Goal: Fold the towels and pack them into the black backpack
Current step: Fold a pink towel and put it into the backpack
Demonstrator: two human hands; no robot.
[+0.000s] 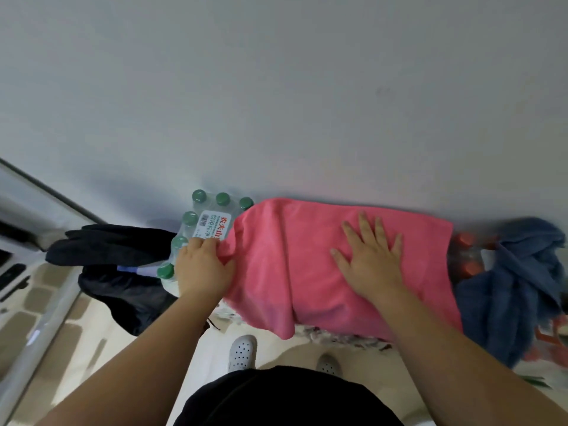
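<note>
The pink towel (pixel 292 265) lies spread out in the middle of the frame, a bit to the right. Its near edge hangs down, with one corner hanging lower than the rest. The right hand (pixel 372 262) lies flat on top of the pink towel, with its fingers straight and spread wide, pressing down on the cloth. The left hand (pixel 203 269) is at the left edge of the pink towel, and its fingers are curled, pinching a bunch of that edge. What the towel rests on is mostly hidden, but its left side lies over a pack of water bottles (pixel 203 222) with green caps and a white label with red writing. The left hand touches this pack too. Just left of the pack, in the middle left of the frame, is the black backpack (pixel 116 265). It looks soft and floppy and sits beside the bottles. I cannot tell how wide its top is open. On the right side of the frame is a blue towel (pixel 516 290), all crumpled in a heap. Between the blue towel and the pink towel a few bottles with red caps (pixel 467 256) peek out. Behind it all, filling the top of the frame, is a plain grey wall (pixel 276 87). At the bottom, below the towel, a white shoe (pixel 242 352) with little holes and part of a second shoe (pixel 329 364) stand on the pale floor (pixel 92 348).
</note>
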